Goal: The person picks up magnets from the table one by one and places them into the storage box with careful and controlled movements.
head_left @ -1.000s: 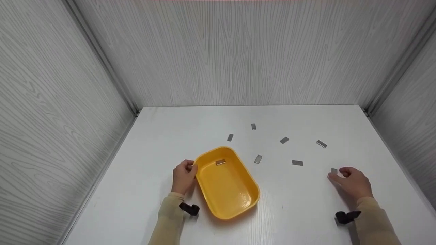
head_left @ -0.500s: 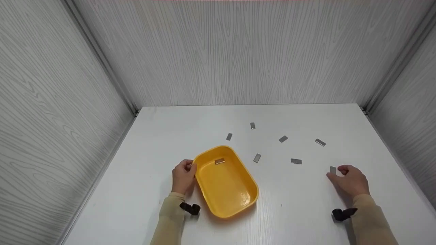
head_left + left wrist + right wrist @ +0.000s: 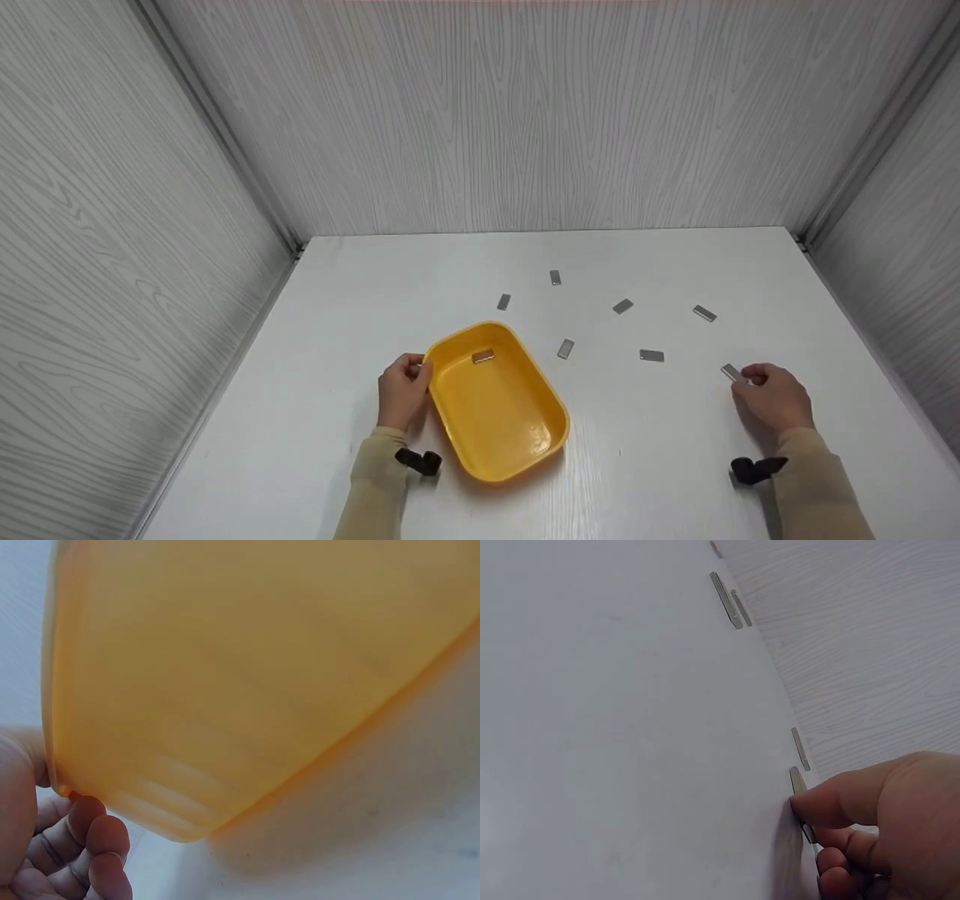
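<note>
My left hand (image 3: 403, 391) grips the rim of a yellow plastic tray (image 3: 555, 397) at its upper left corner. In the left wrist view the thumb lies on the rim and the fingers curl beneath it, against the outer wall (image 3: 225, 690). Inside the tray, near its far end, lies one small flat metal piece (image 3: 484, 356). At the right of the table my right hand (image 3: 775, 397) pinches another small grey rectangular metal piece (image 3: 730, 370) between thumb and fingers. The right wrist view shows this metal piece (image 3: 798, 780) tilted on edge, close over the white surface.
Several like metal pieces lie scattered beyond and right of the tray, among them one piece (image 3: 652, 355) left of my right hand and another (image 3: 704, 313) behind it. White wood-grain panels (image 3: 525, 120) wall the table (image 3: 337, 300) at the back and both sides.
My right thumb and fingers have closed on the metal piece, which has turned and tipped up from lying flat. The left hand stays at the tray's rim.
</note>
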Demonstrator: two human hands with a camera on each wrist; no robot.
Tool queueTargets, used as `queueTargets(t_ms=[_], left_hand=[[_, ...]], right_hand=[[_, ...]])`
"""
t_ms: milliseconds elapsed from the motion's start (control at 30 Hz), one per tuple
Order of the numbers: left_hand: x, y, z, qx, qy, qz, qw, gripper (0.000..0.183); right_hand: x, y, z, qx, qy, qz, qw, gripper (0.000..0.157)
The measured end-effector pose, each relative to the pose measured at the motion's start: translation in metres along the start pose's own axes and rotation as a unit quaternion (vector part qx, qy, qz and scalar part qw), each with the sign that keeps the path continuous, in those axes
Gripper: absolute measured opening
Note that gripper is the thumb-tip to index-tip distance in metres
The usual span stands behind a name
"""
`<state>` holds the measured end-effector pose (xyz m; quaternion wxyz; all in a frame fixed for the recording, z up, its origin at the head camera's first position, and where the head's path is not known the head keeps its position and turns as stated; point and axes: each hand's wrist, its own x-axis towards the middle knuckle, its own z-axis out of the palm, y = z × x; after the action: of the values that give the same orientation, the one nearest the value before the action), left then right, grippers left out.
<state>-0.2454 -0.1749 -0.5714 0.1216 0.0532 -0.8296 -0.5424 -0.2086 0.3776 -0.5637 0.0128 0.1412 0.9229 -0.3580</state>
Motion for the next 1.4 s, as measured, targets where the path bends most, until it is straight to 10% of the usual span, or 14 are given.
queueTargets(t_ms=[1400], left_hand=[[-0.002,0.0,-0.001,-0.041,-0.014,-0.023,0.9988,0.019]], right_hand=[[0.012,-0.01,-0.002,-0.019,-0.025,0.008,0.999,0.054]])
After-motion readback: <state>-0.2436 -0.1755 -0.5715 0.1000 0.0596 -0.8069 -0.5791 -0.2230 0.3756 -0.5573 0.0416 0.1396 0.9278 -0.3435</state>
